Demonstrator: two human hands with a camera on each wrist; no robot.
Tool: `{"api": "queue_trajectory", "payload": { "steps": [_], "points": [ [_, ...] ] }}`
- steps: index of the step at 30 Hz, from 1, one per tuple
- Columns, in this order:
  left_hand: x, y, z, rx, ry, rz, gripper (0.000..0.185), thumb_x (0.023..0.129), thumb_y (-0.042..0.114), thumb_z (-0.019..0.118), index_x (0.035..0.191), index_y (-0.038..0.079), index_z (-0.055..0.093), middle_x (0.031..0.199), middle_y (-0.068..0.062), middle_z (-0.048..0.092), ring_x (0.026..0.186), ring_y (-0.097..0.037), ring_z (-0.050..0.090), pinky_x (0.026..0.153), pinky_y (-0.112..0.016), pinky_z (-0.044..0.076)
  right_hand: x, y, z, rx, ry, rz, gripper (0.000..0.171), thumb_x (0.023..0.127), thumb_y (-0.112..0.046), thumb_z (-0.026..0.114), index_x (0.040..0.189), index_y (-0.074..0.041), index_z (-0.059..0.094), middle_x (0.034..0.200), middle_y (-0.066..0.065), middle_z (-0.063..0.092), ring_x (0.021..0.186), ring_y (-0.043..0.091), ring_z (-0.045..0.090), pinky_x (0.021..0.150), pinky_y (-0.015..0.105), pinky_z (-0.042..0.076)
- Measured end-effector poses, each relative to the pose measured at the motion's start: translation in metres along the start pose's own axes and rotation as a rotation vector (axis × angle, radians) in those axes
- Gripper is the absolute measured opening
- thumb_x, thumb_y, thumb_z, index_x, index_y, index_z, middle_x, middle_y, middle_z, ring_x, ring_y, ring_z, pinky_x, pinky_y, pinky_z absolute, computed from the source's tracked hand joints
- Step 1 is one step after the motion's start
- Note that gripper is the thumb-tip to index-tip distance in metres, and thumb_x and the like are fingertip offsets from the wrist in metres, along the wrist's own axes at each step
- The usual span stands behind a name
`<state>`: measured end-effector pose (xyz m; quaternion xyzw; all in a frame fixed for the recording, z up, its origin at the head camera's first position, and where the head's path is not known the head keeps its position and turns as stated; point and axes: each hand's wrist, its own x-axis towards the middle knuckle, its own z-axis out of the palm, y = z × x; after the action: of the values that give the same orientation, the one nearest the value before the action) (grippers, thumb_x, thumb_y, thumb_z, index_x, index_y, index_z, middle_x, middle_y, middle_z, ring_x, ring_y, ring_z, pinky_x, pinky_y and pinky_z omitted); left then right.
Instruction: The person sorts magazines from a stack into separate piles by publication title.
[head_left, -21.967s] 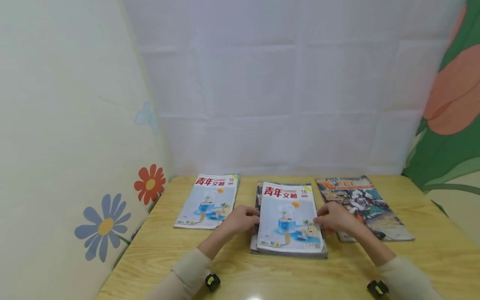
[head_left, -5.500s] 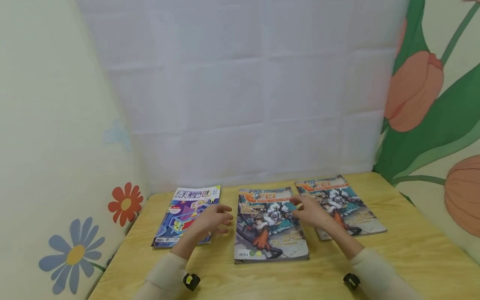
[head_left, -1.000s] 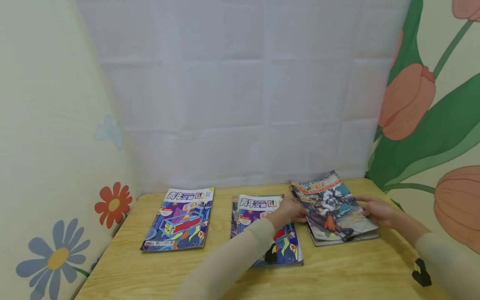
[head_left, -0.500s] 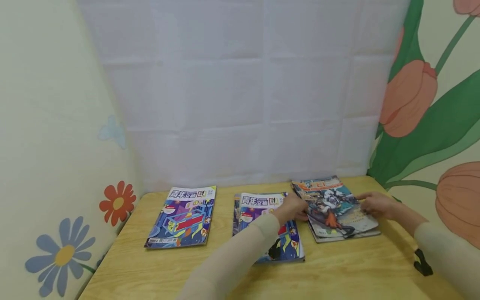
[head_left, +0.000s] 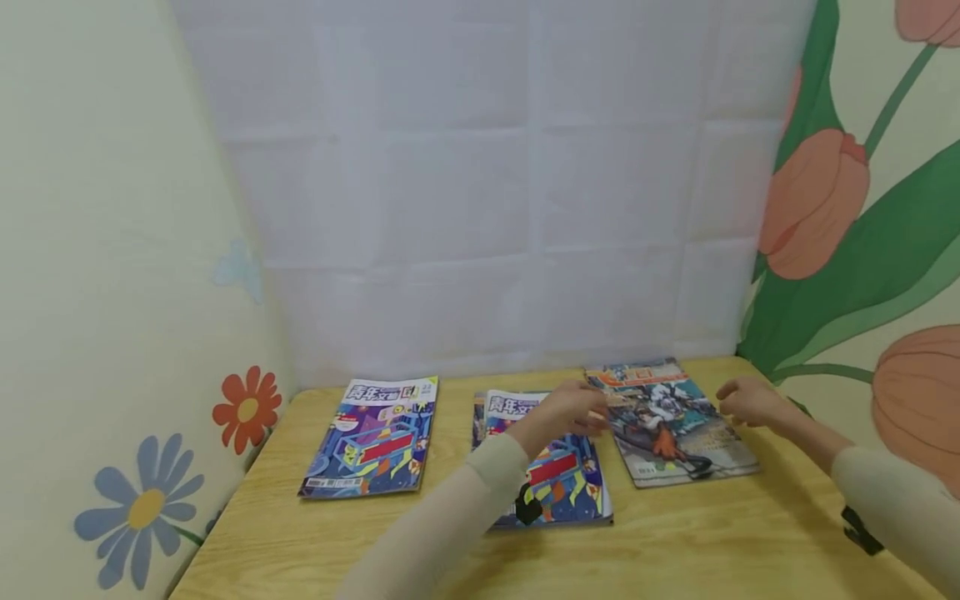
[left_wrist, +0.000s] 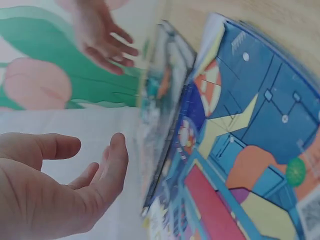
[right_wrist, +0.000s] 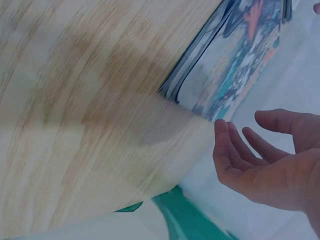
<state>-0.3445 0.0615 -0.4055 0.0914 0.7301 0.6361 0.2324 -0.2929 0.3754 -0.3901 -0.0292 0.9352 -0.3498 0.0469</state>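
Wood table (head_left: 675, 550): left hand (head_left: 566, 410), right hand (head_left: 750, 402) just released, loosely parted, empty; 1 o'clock magazine (head_left: 667, 421) now flat (looks placed).

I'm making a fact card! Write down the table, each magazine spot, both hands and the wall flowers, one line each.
Table: light wooden table
Left spot: purple-and-blue magazine, cover up
Middle spot: matching magazine on another magazine that peeks out at its left
Right spot: orange-titled magazine, cover up
Left hand: near the middle and right spots, holding nothing
Right hand: near the right spot, holding nothing
Wall flowers: red flower, blue flower, more at right
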Motion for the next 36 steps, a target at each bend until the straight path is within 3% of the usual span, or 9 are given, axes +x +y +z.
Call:
{"api": "queue_trajectory", "payload": {
  "steps": [4, 12, 16, 22, 29, 36],
  "points": [
    [-0.018, 0.000, -0.014, -0.001, 0.000, 0.053, 0.044, 0.096, 0.006, 0.063, 0.138, -0.003, 0.054, 0.111, -0.018, 0.068, 0.097, -0.033, 0.071, 0.084, -0.045, 0.058, -0.004, -0.013, 0.012, -0.003, 0.016, -0.040, 0.041, 0.097, -0.007, 0.055, 0.124, 0.024, 0.053, 0.107, 0.034, 0.063, 0.087, 0.041, 0.068, 0.073, 0.049, 0.057],
    [-0.047, -0.006, -0.038, 0.010, 0.076, 0.108, 0.037, 0.098, 0.010, 0.064, 0.133, 0.000, 0.059, 0.112, -0.020, 0.068, 0.099, -0.035, 0.070, 0.087, -0.046, 0.056, -0.012, -0.035, 0.052, 0.090, 0.016, -0.088, 0.037, 0.095, -0.002, 0.057, 0.124, 0.021, 0.055, 0.102, 0.027, 0.066, 0.077, 0.031, 0.066, 0.066, 0.045, 0.057],
    [-0.061, -0.015, -0.051, 0.076, 0.120, 0.141, 0.035, 0.096, 0.010, 0.067, 0.128, -0.002, 0.060, 0.104, -0.014, 0.068, 0.094, -0.034, 0.070, 0.087, -0.049, 0.056, -0.016, -0.047, 0.070, 0.142, 0.002, -0.104, 0.036, 0.097, -0.003, 0.059, 0.125, 0.018, 0.057, 0.101, 0.025, 0.069, 0.079, 0.031, 0.068, 0.066, 0.043, 0.057],
    [-0.084, -0.025, -0.073, 0.190, 0.182, 0.191, 0.036, 0.097, 0.014, 0.067, 0.128, -0.002, 0.061, 0.106, -0.012, 0.066, 0.092, -0.031, 0.069, 0.084, -0.048, 0.057, -0.018, -0.065, 0.086, 0.269, -0.012, -0.099, 0.038, 0.097, -0.003, 0.061, 0.129, 0.017, 0.056, 0.101, 0.024, 0.070, 0.079, 0.033, 0.070, 0.066, 0.044, 0.059],
    [-0.101, -0.035, -0.097, 0.232, 0.249, 0.217, 0.039, 0.096, 0.015, 0.067, 0.128, -0.006, 0.061, 0.107, -0.016, 0.068, 0.093, -0.034, 0.069, 0.081, -0.043, 0.058, -0.008, -0.086, 0.108, 0.190, 0.016, -0.105, 0.039, 0.095, -0.007, 0.061, 0.130, 0.010, 0.060, 0.099, 0.018, 0.068, 0.077, 0.028, 0.068, 0.066, 0.042, 0.059],
    [-0.107, -0.044, -0.120, 0.268, 0.318, 0.186, 0.040, 0.096, 0.012, 0.062, 0.131, -0.005, 0.059, 0.111, -0.016, 0.066, 0.091, -0.025, 0.066, 0.083, -0.045, 0.056, 0.009, -0.105, 0.134, 0.212, 0.014, -0.141, 0.035, 0.096, -0.005, 0.061, 0.127, 0.011, 0.061, 0.101, 0.015, 0.067, 0.079, 0.026, 0.068, 0.066, 0.038, 0.059]
  ]
}}
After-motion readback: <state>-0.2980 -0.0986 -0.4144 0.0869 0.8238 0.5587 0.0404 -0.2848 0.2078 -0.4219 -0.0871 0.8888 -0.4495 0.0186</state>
